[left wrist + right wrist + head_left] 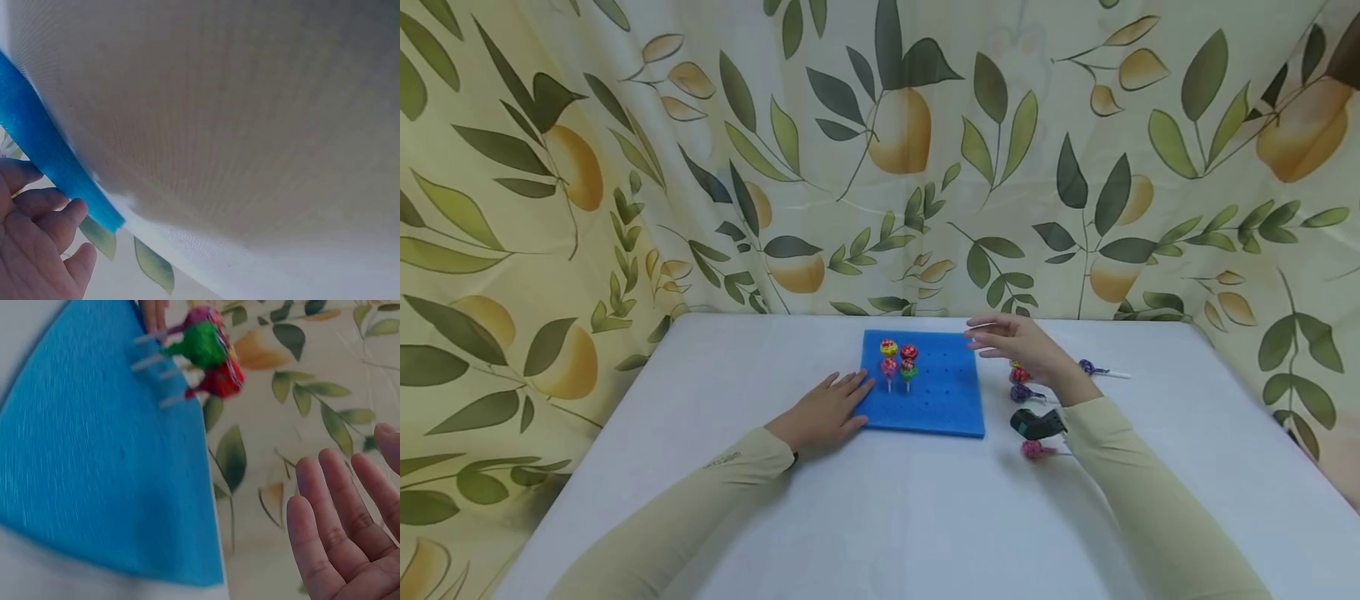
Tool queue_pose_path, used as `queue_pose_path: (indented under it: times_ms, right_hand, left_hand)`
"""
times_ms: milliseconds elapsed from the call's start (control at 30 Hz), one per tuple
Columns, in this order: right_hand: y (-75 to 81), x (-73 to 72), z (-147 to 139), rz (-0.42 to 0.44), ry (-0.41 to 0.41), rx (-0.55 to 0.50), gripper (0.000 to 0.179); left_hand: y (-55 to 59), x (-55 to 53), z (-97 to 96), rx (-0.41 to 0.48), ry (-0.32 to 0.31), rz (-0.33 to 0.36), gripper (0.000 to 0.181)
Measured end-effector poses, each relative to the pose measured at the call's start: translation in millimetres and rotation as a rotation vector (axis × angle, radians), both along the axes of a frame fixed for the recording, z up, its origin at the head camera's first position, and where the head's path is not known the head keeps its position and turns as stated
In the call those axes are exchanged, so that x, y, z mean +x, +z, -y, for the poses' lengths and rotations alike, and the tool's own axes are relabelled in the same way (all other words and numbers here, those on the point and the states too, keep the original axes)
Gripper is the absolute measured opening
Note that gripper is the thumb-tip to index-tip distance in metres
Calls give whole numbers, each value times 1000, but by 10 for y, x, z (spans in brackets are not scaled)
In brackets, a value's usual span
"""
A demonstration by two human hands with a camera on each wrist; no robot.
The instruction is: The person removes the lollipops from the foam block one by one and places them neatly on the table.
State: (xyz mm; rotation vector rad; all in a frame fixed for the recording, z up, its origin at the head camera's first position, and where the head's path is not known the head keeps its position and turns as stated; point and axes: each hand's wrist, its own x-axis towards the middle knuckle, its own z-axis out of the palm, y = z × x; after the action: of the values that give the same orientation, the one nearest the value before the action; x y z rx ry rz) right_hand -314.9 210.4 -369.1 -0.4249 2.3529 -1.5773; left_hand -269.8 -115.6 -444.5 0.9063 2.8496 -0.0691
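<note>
A blue foam board with small holes lies on the white table. Several wrapped lollipops stand upright by their sticks in its left half, among them a pink lollipop and a green lollipop. My left hand rests on the board's left edge, fingers spread. Above the board's back right corner is my right hand, its fingers extended and nothing in it. In the right wrist view its palm and fingers show bare, apart from the lollipops.
Right of the board lie loose lollipops: a red one partly behind the right hand, a dark purple one, a pink-red one and another purple one. A leaf-and-fruit patterned curtain hangs behind the table.
</note>
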Motion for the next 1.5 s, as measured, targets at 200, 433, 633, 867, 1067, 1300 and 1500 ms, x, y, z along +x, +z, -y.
queue_pose_path:
  times_ms: [200, 433, 633, 867, 1067, 1300, 1500]
  right_hand:
    - [-222, -52, 383, 74, 24, -60, 50]
    - [-433, -87, 656, 150, 8, -92, 47]
    - [-561, -122, 747, 154, -4, -88, 42]
    - [-650, -154, 807, 137, -50, -13, 36]
    - [-640, -199, 878, 100, -70, 58, 34]
    - [-675, -229, 906, 121, -104, 64, 31]
    - [-682, -216, 922, 106, -137, -20, 32]
  left_hand:
    - [-5, 11, 1, 4, 8, 0, 66]
    - [-16, 13, 0, 4, 8, 12, 67]
    - [-18, -6, -13, 6, 13, 8, 67]
    - [-35, -4, -28, 13, -10, 6, 66]
    - [-10, -17, -16, 15, 13, 4, 66]
    - [-55, -33, 2, 4, 11, 8, 67]
    - [-79, -20, 7, 0, 7, -8, 66]
